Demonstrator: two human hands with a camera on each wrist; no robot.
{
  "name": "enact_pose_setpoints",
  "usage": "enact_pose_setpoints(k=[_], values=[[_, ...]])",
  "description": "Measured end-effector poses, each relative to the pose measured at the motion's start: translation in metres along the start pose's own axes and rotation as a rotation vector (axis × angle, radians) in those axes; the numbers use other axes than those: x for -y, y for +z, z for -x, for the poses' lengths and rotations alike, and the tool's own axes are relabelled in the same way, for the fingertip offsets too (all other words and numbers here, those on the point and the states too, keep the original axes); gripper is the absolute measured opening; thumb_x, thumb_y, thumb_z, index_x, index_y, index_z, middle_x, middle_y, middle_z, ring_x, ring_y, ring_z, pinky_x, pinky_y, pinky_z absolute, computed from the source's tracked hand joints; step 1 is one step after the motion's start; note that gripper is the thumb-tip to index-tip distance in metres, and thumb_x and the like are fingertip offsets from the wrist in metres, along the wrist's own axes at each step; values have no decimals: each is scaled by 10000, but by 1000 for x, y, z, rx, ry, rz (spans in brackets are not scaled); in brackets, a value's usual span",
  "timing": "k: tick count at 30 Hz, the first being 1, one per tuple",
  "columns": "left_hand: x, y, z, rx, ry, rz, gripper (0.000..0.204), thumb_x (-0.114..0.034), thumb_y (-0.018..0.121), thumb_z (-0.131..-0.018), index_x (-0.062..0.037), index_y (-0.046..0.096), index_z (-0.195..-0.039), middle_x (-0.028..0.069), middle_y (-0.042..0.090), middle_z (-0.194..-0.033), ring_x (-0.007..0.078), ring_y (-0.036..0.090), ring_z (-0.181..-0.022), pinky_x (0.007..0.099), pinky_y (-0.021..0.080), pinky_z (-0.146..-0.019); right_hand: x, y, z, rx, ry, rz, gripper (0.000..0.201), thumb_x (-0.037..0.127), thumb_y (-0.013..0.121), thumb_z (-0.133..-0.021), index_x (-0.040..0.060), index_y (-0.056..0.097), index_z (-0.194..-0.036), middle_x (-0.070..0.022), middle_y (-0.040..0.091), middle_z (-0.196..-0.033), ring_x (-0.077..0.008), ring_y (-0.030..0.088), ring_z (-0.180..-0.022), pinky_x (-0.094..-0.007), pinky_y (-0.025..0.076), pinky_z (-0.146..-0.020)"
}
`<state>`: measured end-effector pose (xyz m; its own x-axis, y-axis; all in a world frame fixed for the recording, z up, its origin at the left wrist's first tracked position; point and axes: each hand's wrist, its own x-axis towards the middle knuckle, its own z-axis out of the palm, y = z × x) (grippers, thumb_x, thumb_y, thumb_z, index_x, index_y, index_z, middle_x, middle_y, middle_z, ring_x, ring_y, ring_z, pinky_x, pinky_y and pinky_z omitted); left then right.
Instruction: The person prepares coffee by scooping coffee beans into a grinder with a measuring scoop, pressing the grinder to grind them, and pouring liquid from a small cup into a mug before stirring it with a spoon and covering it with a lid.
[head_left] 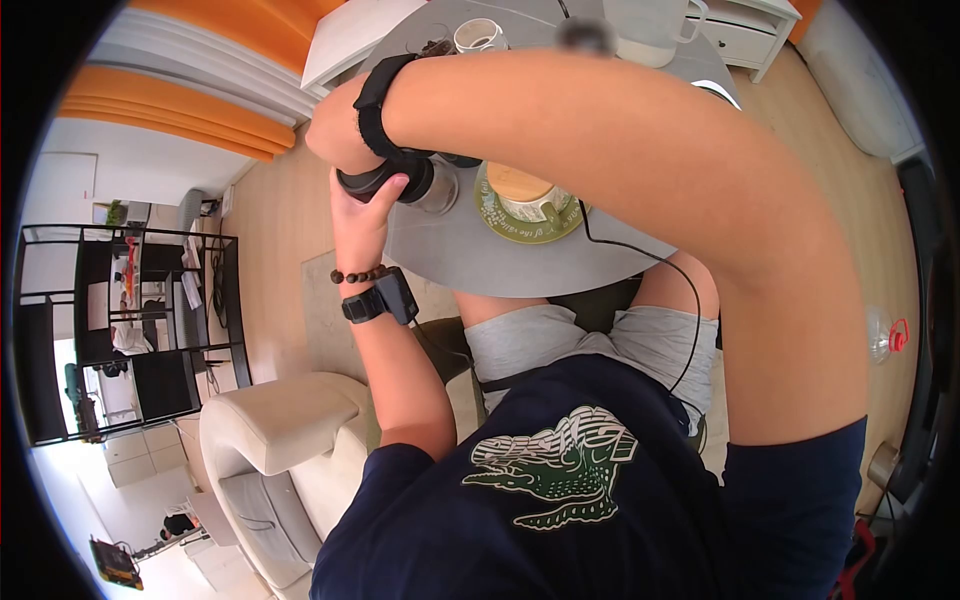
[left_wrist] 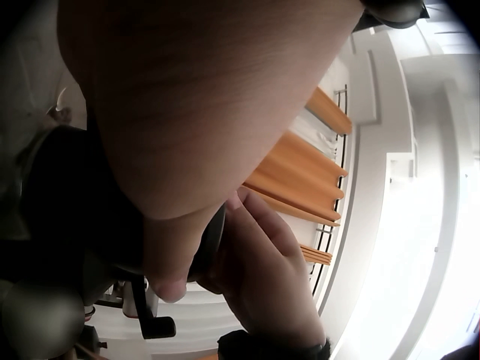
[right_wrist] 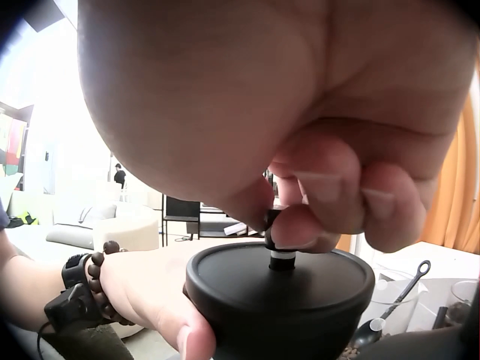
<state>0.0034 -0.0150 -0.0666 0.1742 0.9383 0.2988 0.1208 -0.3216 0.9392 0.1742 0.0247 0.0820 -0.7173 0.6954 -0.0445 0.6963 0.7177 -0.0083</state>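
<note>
Both of my hands are on a hand coffee grinder with a black round top (right_wrist: pixel 281 277) and a clear lower jar (head_left: pixel 436 192). My left hand (head_left: pixel 362 215) grips its black body from the side, thumb along it. Above it, my right arm reaches across, and the fingertips of my right hand (right_wrist: pixel 330 199) pinch the small black knob (right_wrist: pixel 281 240) at the centre of the top. In the head view the right fingers are mostly hidden behind the wrist. The left wrist view shows the left hand (left_wrist: pixel 210 105) large in front and the right hand (left_wrist: pixel 259 270) beyond.
On the grey table (head_left: pixel 440 262), a cup with a wooden lid (head_left: pixel 515 183) stands on a green saucer (head_left: pixel 510 228). A white mug (head_left: pixel 481 36) and a clear pitcher (head_left: pixel 645 30) stand farther back. A black scoop (right_wrist: pixel 397 304) leans close by the grinder. A black cable (head_left: pixel 650 248) crosses the table edge.
</note>
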Motion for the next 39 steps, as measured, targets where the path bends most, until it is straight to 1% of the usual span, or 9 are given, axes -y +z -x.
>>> enact_pose_setpoints(k=[3, 5, 21, 23, 27, 29, 32, 35, 39], values=[[-2, 5, 1, -35, 20, 3, 755, -80, 919, -947, 11, 514, -1577, 108, 706, -1439, 201, 682, -1291, 380, 531, -1138, -2, 13, -13, -22, 32, -3, 352, 178, 767, -889, 18, 881, -1182, -208, 850, -1146, -409, 811, -1059, -534, 654, -884], [-3, 6, 4, -33, -11, -15, 729, -93, 894, -990, 1, 519, -1608, 95, 670, -1525, 218, 634, -1396, 405, 468, -1231, -1, 18, -20, -35, 81, -14, 360, 168, 779, -875, 29, 885, -1190, -204, 851, -1160, -405, 810, -1063, -534, 653, -897], [3, 27, 10, -205, 40, 7, 704, -99, 894, -992, -3, 520, -1581, 92, 685, -1475, 207, 664, -1343, 390, 507, -1182, 1, 19, -45, 174, 91, 130, 353, 216, 788, -939, 36, 872, -1231, -207, 836, -1211, -417, 797, -1095, -540, 641, -926], [3, 20, 10, -121, 1, -19, 925, -87, 937, -941, -6, 391, -1682, 122, 639, -1531, 219, 643, -1380, 406, 521, -1184, -3, 23, -46, 202, 83, 146, 352, 224, 787, -952, 36, 869, -1237, -209, 834, -1215, -419, 796, -1098, -541, 640, -927], [-1, 9, 8, -64, -20, 52, 985, -86, 950, -920, -7, 363, -1707, 116, 638, -1522, 217, 643, -1374, 401, 523, -1175, -10, 20, -39, 238, 74, 176, 350, 236, 787, -970, 36, 866, -1246, -212, 832, -1221, -422, 794, -1101, -544, 638, -929], [3, -2, 3, -8, -59, 96, 1027, -63, 946, -906, -13, 335, -1730, 111, 628, -1524, 224, 645, -1375, 403, 524, -1179, -17, 11, -18, 111, -72, -7, 340, 292, 729, -1076, 14, 852, -1227, -218, 828, -1205, -433, 787, -1102, -564, 626, -925], [4, -10, -2, 77, -70, 153, 1048, -42, 942, -892, -18, 326, -1739, 111, 614, -1539, 230, 645, -1380, 406, 525, -1184, -21, 13, -16, 97, -105, 6, 371, 320, 667, -1138, 2, 819, -1254, -206, 824, -1186, -440, 777, -1112, -576, 614, -945], [-1, -9, -2, 109, -56, 131, 840, -50, 885, -924, -32, 449, -1642, 76, 629, -1518, 217, 613, -1391, 413, 455, -1233, -13, -6, 6, 116, -102, -48, 394, 325, 642, -1150, -14, 778, -1298, -205, 813, -1197, -439, 769, -1135, -578, 605, -962], [1, -7, -1, 111, -50, 119, 824, -46, 889, -924, -30, 460, -1627, 78, 636, -1506, 212, 614, -1387, 414, 459, -1230, -12, -4, 1, 127, -104, -11, 425, 345, 630, -1157, -10, 738, -1363, -205, 804, -1222, -440, 759, -1151, -574, 596, -979]])
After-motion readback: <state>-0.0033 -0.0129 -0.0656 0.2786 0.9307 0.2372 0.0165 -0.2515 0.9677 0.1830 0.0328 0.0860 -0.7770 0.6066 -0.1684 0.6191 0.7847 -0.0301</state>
